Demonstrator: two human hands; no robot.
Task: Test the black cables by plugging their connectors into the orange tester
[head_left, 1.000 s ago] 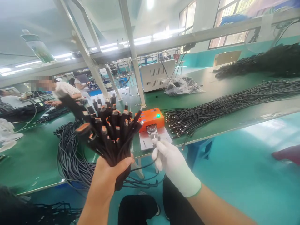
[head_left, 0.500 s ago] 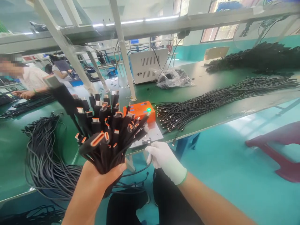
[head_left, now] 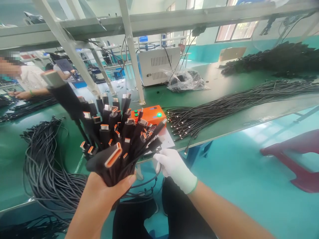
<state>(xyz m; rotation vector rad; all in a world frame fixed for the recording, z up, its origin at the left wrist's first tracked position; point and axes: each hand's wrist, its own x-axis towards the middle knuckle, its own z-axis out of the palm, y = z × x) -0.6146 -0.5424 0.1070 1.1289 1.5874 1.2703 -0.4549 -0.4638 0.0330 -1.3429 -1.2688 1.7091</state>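
Note:
My bare left hand [head_left: 107,191] is wrapped round a thick bundle of black USB cables [head_left: 104,134], their plugs fanned upward with orange inside the metal ends. My right hand [head_left: 171,169], in a white glove, pinches a single black cable [head_left: 158,171] near its end, at the front edge of a white plate [head_left: 168,141]. Its plug is mostly hidden by the fingers. Behind the bundle, an orange box [head_left: 149,114] with a lit green light sits on the table; the bundle covers part of it.
A long spread of black cables [head_left: 224,108] lies at right on the green table [head_left: 211,71]. Another cable bundle [head_left: 47,159] hangs over the left edge. Behind stand a white metal case [head_left: 159,66] and a plastic bag [head_left: 186,81]. A person [head_left: 32,79] works at far left.
The bundle in my left hand has tilted slightly and shows nearer and more to the right. The view has shifted a little. My right hand stays by the plate, still pinching the cable.

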